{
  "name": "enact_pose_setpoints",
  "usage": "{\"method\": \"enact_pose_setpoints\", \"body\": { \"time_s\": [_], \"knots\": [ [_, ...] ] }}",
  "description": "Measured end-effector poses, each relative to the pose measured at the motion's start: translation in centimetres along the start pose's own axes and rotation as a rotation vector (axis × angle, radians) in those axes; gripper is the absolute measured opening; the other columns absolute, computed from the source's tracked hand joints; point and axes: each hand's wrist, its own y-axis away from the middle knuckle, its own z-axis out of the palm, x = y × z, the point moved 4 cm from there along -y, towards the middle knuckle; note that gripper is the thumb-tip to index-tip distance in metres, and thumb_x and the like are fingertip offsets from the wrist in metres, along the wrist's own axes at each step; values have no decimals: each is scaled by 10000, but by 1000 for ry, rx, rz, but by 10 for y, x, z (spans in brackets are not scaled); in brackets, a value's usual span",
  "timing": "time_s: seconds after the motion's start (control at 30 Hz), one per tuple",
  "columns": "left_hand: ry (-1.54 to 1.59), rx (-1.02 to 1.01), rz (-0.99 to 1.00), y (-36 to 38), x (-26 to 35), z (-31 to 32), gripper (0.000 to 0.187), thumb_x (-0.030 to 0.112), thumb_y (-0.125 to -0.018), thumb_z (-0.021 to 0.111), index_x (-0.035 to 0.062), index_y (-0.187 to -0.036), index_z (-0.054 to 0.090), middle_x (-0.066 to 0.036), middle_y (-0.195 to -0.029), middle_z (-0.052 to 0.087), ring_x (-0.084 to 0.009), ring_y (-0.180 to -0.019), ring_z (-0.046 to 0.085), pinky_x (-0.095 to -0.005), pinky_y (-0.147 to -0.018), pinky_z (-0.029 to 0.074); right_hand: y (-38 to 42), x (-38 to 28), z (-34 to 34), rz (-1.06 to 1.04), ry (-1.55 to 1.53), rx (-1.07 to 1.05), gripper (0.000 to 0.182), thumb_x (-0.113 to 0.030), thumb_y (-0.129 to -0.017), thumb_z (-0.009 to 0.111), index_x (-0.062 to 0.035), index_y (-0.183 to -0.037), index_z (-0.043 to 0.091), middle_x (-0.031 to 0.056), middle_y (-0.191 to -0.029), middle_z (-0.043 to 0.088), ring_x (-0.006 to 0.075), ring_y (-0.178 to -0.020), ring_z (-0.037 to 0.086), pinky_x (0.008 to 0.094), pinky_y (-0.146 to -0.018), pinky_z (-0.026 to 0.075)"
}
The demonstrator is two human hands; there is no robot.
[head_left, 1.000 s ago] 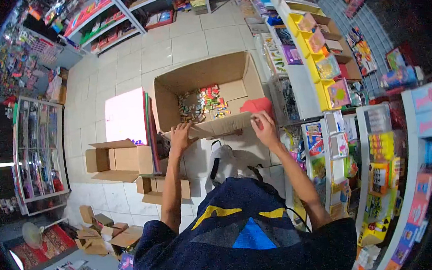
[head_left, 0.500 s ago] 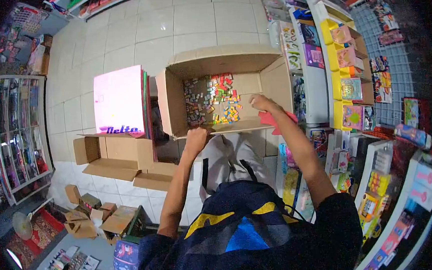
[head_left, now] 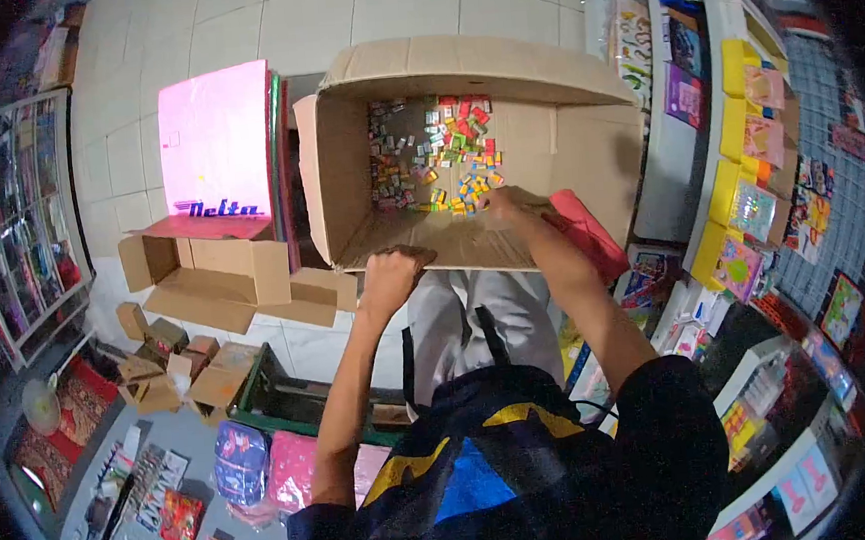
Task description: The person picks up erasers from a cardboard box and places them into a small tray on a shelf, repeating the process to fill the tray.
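A large open cardboard box (head_left: 585,149) stands in front of my legs. My left hand (head_left: 392,271) is closed over its near rim. Inside, many small colourful packets, perhaps erasers, (head_left: 459,143) lie scattered over the left and middle of the bottom. My right hand (head_left: 510,207) reaches down over the near wall, its fingertips right at the nearest yellow and blue pieces. The fingers are small and blurred, so I cannot tell whether they hold one. A red sheet or flap (head_left: 588,234) lies over the near right corner, beside my right forearm.
Left of the box stand a pink folder stack marked Delta (head_left: 215,140) and a smaller open carton (head_left: 212,275). Shelves with yellow display boxes (head_left: 712,185) line the right side. A dark green crate (head_left: 291,395) sits behind my left arm.
The view has shifted, and the box appears larger and higher. My right hand has moved left and down to the small pieces; my left hand stays on the rim.
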Motion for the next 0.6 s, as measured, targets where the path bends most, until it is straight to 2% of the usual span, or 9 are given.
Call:
{"method": "enact_pose_setpoints", "body": {
  "time_s": [0.07, 0.17, 0.27, 0.37, 0.47, 0.6],
  "knots": [
    [43, -30, -24, -2, -1, 1, 306, 140, -786, 496, 257, -1037, 626, -104, -718, 617, -258, -676, 613, -411, -552, 454, -20, 8, 15, -121, -164, -8, 161, -133, -685, 603, -28, -806, 597, 135, -747, 598, 241, -697, 564, 364, -623, 445],
    [76, -28, -49, -3, -1, -5, 302, 144, -787, 492, 259, -1032, 627, -109, -716, 616, -257, -683, 618, -405, -542, 458, -21, -27, 10, -105, 49, 65, 337, -117, -709, 615, -99, -1044, 583, 149, -982, 616, 258, -872, 588, 379, -743, 468],
    [60, -83, -66, -3, -4, 3, 291, 147, -786, 493, 251, -1019, 633, -105, -699, 614, -252, -679, 620, -393, -529, 462, -43, -2, 38, -249, 137, 136, 436, -134, -728, 610, -136, -1155, 522, 166, -1060, 588, 304, -990, 559, 391, -839, 446],
    [68, -48, -68, -5, -2, -6, 277, 147, -782, 500, 238, -1002, 641, -101, -682, 612, -247, -671, 620, -382, -525, 467, -14, -55, 9, -43, 550, -57, 492, -148, -731, 608, -178, -1207, 484, 150, -1148, 550, 305, -1084, 513, 410, -904, 415],
    [66, 6, -54, -5, -1, -16, 266, 149, -777, 508, 227, -990, 648, -97, -685, 614, -245, -669, 620, -374, -531, 471, -24, -58, 11, -25, 613, -245, 511, -195, -738, 616, -201, -1226, 462, 129, -1212, 507, 307, -1116, 482, 431, -926, 399],
    [65, -11, -49, -5, 0, -16, 257, 147, -769, 526, 216, -983, 652, -96, -708, 617, -245, -671, 619, -366, -532, 471, -32, -61, 3, -29, 616, -332, 478, -243, -747, 616, -199, -1203, 480, 134, -1222, 492, 325, -1128, 465, 440, -932, 387]
  ]
}}
